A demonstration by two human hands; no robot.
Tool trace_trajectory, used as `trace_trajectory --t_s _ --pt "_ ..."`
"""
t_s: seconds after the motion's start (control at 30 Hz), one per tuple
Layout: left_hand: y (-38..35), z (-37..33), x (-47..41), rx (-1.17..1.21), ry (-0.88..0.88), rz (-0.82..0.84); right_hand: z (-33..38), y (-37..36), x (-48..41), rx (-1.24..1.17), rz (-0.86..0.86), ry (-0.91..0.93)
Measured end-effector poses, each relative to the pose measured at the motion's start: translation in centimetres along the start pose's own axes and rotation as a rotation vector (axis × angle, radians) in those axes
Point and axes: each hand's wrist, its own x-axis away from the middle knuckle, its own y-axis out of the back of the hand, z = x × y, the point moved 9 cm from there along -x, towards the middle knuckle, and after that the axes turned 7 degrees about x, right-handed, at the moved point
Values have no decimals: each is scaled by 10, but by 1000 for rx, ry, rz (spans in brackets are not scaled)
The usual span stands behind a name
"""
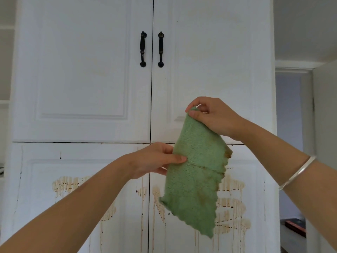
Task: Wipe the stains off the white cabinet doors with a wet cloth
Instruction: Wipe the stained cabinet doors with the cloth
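White cabinet doors fill the view in front of me: two upper doors (82, 70) that meet at a pair of dark upright handles (143, 49), and two lower doors (40, 179) beneath them. The upper pair look mostly clean, with only faint yellowish marks. The lower pair carry brown stains (231, 207) that run down in streaks and drips on both sides of the centre seam. I hold the green cloth (195, 179) up in the air before the right-hand doors, apart from the wood. My right hand (213, 117) pinches its top corner between thumb and fingertips, the other fingers curled. My left hand (155, 160) grips the cloth's left edge about halfway down, thumb lying across the front and fingers behind. The cloth hangs folded, its lower corner pointing down over the stained lower right door, and it shows brownish soiling along its scalloped right edge. A silver bangle (297, 172) sits on my right forearm. Off to the right, past the cabinet's side, a doorway (288, 125) opens into another room.
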Motion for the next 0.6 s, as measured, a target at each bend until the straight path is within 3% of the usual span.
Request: trace_trajectory --t_s 0.2,0.37,0.43,0.53,0.6 --pt "24 8 -4 82 115 -169 -8 -1 4 -57 14 -31" --pt "6 -6 9 60 98 72 -33 20 0 -1 -137 -109" --pt "0 -20 13 91 12 115 -42 14 0 62 -89 -139" --pt "2 -45 13 91 -156 12 -54 -12 4 185 86 -191" --pt "6 -53 11 111 -198 -56 -54 -25 9 77 156 -247"
